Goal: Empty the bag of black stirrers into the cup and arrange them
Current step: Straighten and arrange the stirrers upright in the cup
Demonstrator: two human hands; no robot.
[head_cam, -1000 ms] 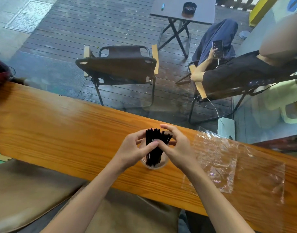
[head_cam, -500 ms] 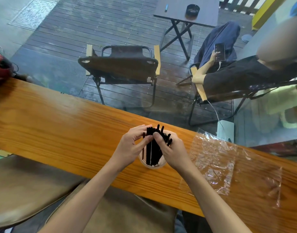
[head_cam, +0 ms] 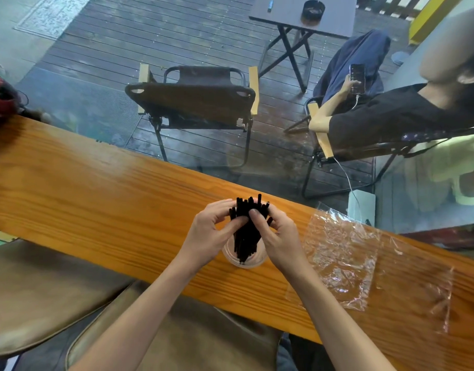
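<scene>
A bundle of black stirrers (head_cam: 247,231) stands upright in a clear cup (head_cam: 244,259) on the wooden counter (head_cam: 96,194). Their tops stick out unevenly above the rim. My left hand (head_cam: 207,234) grips the bundle from the left, its thumb and fingers curled against the stirrers. From the right, my right hand (head_cam: 277,235) holds the same bundle, its thumb pressed on the front. Both hands hide the far rim of the cup. The empty clear plastic bag (head_cam: 343,253) lies flat on the counter to the right.
The counter runs diagonally, with a glass pane behind it. A red object (head_cam: 0,99) sits at its far left end. Beyond the glass are a folding chair (head_cam: 193,100), a small table (head_cam: 303,14) and a seated person holding a phone. Brown cushions (head_cam: 43,290) lie below the counter.
Both hands have closed in on the stirrers and shifted slightly up the bundle. The stirrer tops now stand more unevenly, one poking higher. The cup and the bag have stayed put.
</scene>
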